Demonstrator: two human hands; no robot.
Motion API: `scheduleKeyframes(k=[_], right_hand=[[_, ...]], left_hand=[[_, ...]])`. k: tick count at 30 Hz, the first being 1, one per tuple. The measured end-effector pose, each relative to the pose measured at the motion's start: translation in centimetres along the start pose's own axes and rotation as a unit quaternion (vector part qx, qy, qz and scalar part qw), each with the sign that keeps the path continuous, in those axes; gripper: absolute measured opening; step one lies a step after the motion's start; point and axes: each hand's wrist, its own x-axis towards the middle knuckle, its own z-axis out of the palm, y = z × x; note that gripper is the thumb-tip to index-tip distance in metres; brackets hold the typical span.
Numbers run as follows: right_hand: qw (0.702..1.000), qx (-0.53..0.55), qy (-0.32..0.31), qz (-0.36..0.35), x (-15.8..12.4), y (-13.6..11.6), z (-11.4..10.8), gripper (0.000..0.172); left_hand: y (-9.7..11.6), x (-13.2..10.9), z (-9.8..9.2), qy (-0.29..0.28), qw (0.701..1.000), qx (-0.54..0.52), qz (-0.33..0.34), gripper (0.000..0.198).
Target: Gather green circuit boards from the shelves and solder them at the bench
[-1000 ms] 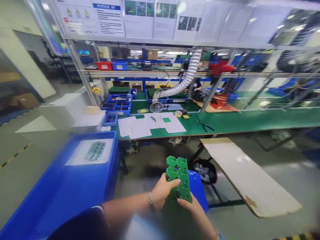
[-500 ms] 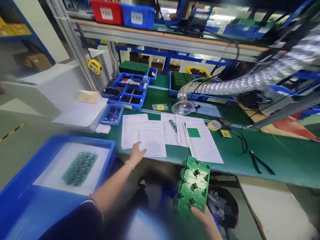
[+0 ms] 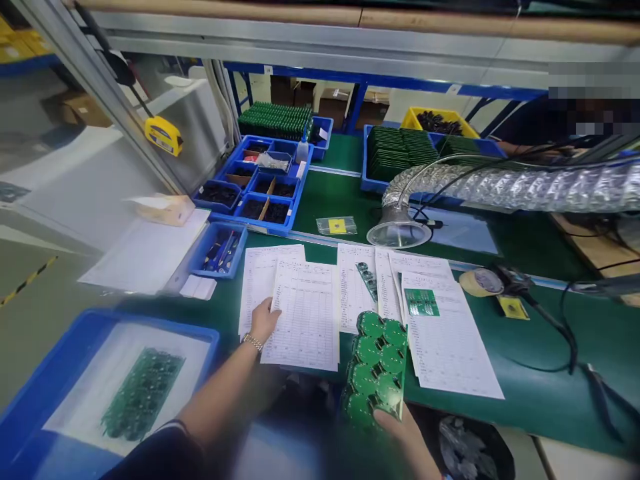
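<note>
My right hand (image 3: 397, 427) grips the near end of a green panel of round circuit boards (image 3: 377, 367), held upright-tilted over the near edge of the green bench (image 3: 540, 373). My left hand (image 3: 263, 319) lies on the printed paper sheets (image 3: 305, 313) on the bench, fingers pressed flat on the left sheet's edge. A metal bracelet is on that wrist. More sheets (image 3: 445, 333) lie to the right, with a small green board (image 3: 421, 302) on them.
A blue tray (image 3: 30, 400) at lower left holds a white sheet and another green panel (image 3: 143, 393). Blue compartment bins (image 3: 255, 190), stacked green boards (image 3: 400, 152), a flexible silver duct (image 3: 510, 190) with funnel, tape roll (image 3: 480, 282) and pliers lie behind and right. A black bin (image 3: 470, 450) sits below.
The view closed in on the bench. My left hand let go of the panel and reached forward onto the papers. My right hand alone now holds the panel, carried toward the bench.
</note>
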Motion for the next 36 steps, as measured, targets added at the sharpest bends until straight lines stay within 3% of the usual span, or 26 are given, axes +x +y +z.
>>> scheduleKeyframes(k=[3, 8, 12, 18, 23, 26, 31, 36], right_hand=[[0.999, 0.013, -0.03, -0.004, 1.2, -1.6, -0.4, 0.045], [0.997, -0.011, -0.075, -0.006, 2.5, -5.8, -1.7, 0.043], [0.995, -0.05, -0.081, -0.031, 3.2, -8.3, -3.0, 0.048], [0.996, -0.065, -0.052, -0.028, 4.1, -9.7, -4.7, 0.058], [0.995, -0.074, -0.057, -0.023, 4.8, -9.9, -5.6, 0.051], [0.995, -0.066, -0.068, -0.025, 5.2, -9.9, -6.1, 0.05], [0.992, -0.077, -0.091, -0.029, 6.0, -10.3, -6.5, 0.063], [0.992, -0.094, -0.081, -0.037, 6.6, -11.1, -6.2, 0.076]], left_hand=[[-0.4, 0.1, -1.4, 0.019, 0.999, 0.032, 0.039, 0.023], [-0.2, -0.6, -2.7, 0.071, 0.992, 0.069, 0.082, 0.02], [0.8, -0.9, -3.0, 0.053, 0.994, 0.069, 0.07, 0.021], [2.0, -0.3, -3.4, 0.02, 0.999, 0.031, -0.027, 0.059], [2.5, -0.1, -2.3, -0.04, 0.997, -0.037, -0.046, 0.041], [2.9, -1.0, -2.4, -0.034, 0.997, -0.065, -0.019, 0.035], [4.7, -3.7, -6.1, 0.015, 0.992, -0.122, 0.01, 0.044], [8.3, -6.2, -9.5, 0.036, 0.973, -0.227, 0.028, 0.05]])
